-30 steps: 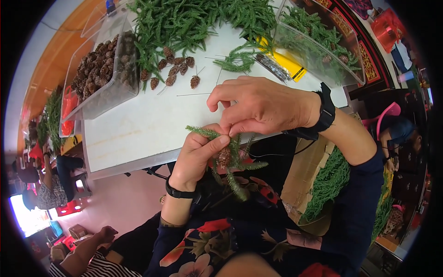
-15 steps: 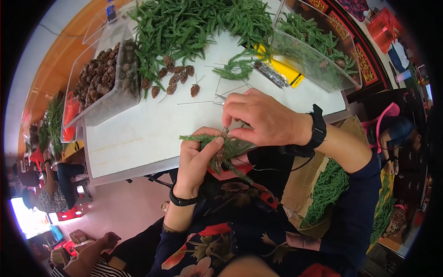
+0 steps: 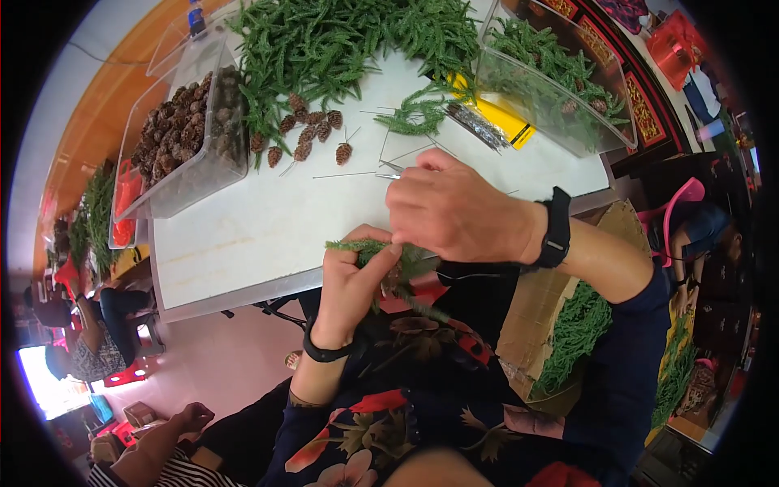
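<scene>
Just past the near edge of the table, my left hand (image 3: 350,284) is closed around a small green artificial pine sprig (image 3: 345,244) with a brown pine cone (image 3: 392,280) against it. Thumb and forefinger pinch at its upper end. My right hand (image 3: 454,211) is closed and meets the left fingertips there; its own fingertips are hidden behind the knuckles, so what they grip does not show. Beyond its knuckles stick out two pointed metal tips (image 3: 390,167), of a tool whose handles I cannot see. Several loose pine cones (image 3: 303,151) and thin wires (image 3: 345,175) lie farther off.
A clear bin (image 3: 199,174) of pine cones stands at left, another (image 3: 552,122) with green sprigs at right. A heap of green sprigs (image 3: 324,57) covers the back. A yellow packet (image 3: 505,122) lies beside the right bin. A cardboard box (image 3: 527,341) of greenery stands below right.
My right hand has turned over, its knuckles now covering its fingertips and the upper end of the sprig. My left hand has shifted slightly to the right with the sprig.
</scene>
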A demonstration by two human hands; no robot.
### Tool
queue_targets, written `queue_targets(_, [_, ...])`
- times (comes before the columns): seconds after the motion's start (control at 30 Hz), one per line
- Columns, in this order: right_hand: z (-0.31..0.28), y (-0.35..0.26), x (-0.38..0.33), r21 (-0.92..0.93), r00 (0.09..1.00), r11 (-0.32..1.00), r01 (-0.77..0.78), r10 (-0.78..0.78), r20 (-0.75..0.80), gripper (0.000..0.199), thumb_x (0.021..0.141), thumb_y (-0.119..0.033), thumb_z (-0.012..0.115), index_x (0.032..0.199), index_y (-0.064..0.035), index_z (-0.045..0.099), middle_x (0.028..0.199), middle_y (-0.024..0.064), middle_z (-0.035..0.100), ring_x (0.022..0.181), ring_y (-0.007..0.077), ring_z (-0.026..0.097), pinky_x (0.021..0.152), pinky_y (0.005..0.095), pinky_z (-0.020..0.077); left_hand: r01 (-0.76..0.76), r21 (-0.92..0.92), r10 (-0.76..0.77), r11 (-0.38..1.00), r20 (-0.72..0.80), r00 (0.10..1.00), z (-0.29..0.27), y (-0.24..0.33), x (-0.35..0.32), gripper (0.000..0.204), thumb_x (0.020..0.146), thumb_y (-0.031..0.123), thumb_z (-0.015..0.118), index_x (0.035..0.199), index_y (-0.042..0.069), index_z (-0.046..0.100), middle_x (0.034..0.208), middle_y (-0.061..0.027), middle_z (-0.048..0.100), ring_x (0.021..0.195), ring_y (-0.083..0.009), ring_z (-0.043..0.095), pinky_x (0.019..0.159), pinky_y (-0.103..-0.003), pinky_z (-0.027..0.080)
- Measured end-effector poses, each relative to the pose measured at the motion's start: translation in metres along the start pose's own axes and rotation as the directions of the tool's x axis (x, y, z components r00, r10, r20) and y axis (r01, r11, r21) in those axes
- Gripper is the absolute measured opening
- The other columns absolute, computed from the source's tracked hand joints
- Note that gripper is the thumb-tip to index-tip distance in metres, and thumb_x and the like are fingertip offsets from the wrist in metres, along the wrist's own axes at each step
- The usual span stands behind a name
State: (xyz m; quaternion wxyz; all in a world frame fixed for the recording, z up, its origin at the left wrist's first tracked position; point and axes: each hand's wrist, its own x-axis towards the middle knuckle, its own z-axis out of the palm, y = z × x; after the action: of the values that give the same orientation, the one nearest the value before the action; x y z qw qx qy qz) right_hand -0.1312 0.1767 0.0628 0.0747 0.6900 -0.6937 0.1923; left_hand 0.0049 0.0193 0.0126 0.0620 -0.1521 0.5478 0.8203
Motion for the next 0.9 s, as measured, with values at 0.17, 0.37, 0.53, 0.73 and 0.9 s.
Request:
queue_targets(0.17, [0.007,0.001,-0.002,0.262,0.884,0.845,-0.467,0.439,0.158,0.011,0.084,-0.018,0.068,0.087,-0.0094,0.062,0.100,0.0026,0.060,0.075,0.0202,0.057,0.078,0.0357,0.0460,-0.191,0.344,0.222,0.919,-0.053,0.974,0.000,-0.006,0.000,0.009,0.090,0.005,0.062,0.096,-0.002,0.063,0.082,-0.0016,0.062,0.068,-0.0061,0.056,0.062,-0.023,0.045])
queue_targets(0.37, [-0.001,0.010,-0.004,0.508,0.954,0.830,-0.232,0.295,-0.046,0.012,0.084,-0.016,0.068,0.094,-0.0104,0.065,0.101,0.0012,0.060,0.073,0.0182,0.057,0.077,0.0342,0.0464,-0.039,-0.101,0.035,0.994,-0.034,0.999,-0.005,-0.003,0.001,0.008,0.089,0.004,0.062,0.095,-0.002,0.063,0.084,-0.0021,0.064,0.074,-0.0066,0.058,0.067,-0.022,0.047])
queue_targets(0.53, [0.001,0.015,0.000,0.185,0.992,0.980,0.071,-0.049,-0.118,0.016,0.084,-0.017,0.068,0.099,-0.0115,0.065,0.100,-0.0004,0.059,0.075,0.0151,0.057,0.079,0.0329,0.0454,0.024,-0.240,-0.014,0.970,0.047,0.999,-0.007,0.000,0.003,0.008,0.089,0.004,0.061,0.095,-0.002,0.063,0.085,-0.0027,0.065,0.076,-0.0072,0.059,0.071,-0.022,0.048])
queue_targets(0.73, [-0.002,0.017,0.007,-0.067,0.983,0.981,0.183,-0.185,-0.018,0.016,0.084,-0.022,0.068,0.095,-0.0105,0.063,0.098,-0.0008,0.059,0.081,0.0160,0.058,0.081,0.0333,0.0439,-0.002,-0.138,0.005,0.990,0.022,1.000,-0.008,0.001,0.001,0.008,0.089,0.005,0.062,0.093,-0.001,0.063,0.081,-0.0019,0.064,0.074,-0.0062,0.058,0.066,-0.021,0.046])
queue_targets(0.9, [-0.001,0.002,0.010,0.118,0.930,0.948,-0.295,0.257,0.263,0.017,0.083,-0.022,0.067,0.091,-0.0096,0.061,0.098,0.0001,0.059,0.087,0.0181,0.058,0.082,0.0352,0.0435,-0.217,0.366,0.287,0.905,-0.148,0.947,0.001,0.001,-0.004,0.008,0.088,0.006,0.063,0.092,-0.001,0.064,0.078,0.0001,0.063,0.071,-0.0052,0.055,0.064,-0.021,0.043])
